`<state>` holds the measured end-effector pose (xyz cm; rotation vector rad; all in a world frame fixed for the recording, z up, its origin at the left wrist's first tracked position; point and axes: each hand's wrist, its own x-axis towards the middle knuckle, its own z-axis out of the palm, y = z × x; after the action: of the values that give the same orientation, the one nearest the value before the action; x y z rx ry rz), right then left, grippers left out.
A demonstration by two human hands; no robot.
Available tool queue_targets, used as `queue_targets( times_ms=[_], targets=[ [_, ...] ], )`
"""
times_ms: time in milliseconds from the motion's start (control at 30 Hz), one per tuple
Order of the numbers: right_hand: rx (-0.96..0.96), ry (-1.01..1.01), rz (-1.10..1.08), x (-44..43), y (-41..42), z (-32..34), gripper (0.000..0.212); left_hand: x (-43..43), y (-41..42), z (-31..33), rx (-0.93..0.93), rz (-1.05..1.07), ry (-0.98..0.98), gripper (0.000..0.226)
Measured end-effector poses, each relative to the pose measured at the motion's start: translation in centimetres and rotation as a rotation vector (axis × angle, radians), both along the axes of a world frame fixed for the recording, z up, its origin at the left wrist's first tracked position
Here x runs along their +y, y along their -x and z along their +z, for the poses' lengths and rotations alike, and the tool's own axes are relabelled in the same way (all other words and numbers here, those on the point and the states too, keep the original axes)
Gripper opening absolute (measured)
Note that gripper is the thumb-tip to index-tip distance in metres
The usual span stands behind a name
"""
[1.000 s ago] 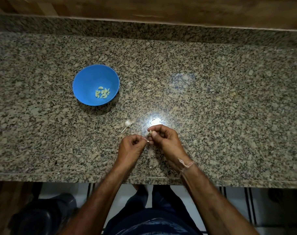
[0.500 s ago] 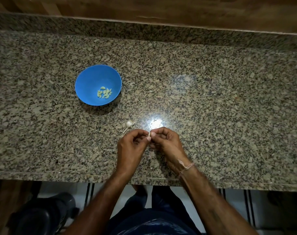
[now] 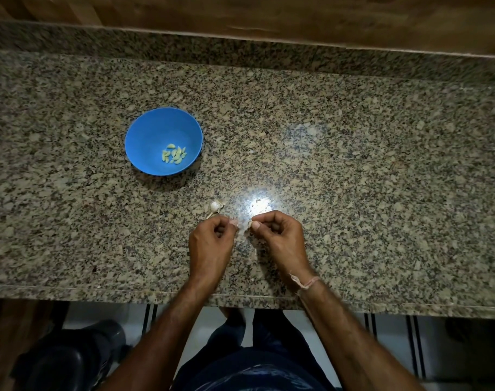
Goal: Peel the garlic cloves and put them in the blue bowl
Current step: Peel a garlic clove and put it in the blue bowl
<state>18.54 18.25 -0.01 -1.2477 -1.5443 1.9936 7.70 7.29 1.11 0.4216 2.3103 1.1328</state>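
The blue bowl (image 3: 144,134) stands on the granite counter at the left, with several peeled garlic cloves (image 3: 174,154) inside. What is left of a small garlic bulb (image 3: 215,206), with its stem, lies just beyond my left hand. My right hand (image 3: 283,238) pinches a garlic clove (image 3: 250,223) between thumb and forefinger. My left hand (image 3: 211,246), fingers curled, pinches a thin strip of garlic skin (image 3: 240,231) a little to the left of the clove. Both hands hover near the counter's front edge.
The speckled granite counter (image 3: 353,179) runs wide to the right, with a bright lamp reflection just beyond my hands. A raised granite backsplash and a wooden wall close the far side. Below the front edge are the floor and a dark object at lower left.
My hands, joined at the clove half a second ago, have drawn slightly apart, with skin coming away towards the left hand. The bowl and bulb have not moved.
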Motion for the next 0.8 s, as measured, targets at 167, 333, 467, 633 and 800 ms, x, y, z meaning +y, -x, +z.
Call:
queue_targets(
  times_ms=[167,333,467,633,800],
  targets=[
    [0.043,0.128,-0.040,0.09,-0.22,0.08,0.009,-0.14,-0.38,-0.28,-0.008,-0.059,-0.065,0.008],
    [0.037,0.117,-0.013,-0.11,-0.25,0.08,0.012,0.04,-0.70,-0.33,0.037,-0.111,-0.082,0.010],
    [0.011,0.002,0.035,0.17,-0.33,-0.10,0.009,0.18,-0.75,-0.08,0.044,-0.080,-0.034,0.012],
    [0.041,-0.029,0.107,0.20,-0.10,0.05,0.012,0.28,-0.65,0.22,0.045,-0.108,0.051,0.015],
    [0.021,-0.032,0.117,0.24,-0.03,-0.05,0.009,0.45,-0.83,0.21,-0.020,-0.111,0.072,0.029]
  ],
)
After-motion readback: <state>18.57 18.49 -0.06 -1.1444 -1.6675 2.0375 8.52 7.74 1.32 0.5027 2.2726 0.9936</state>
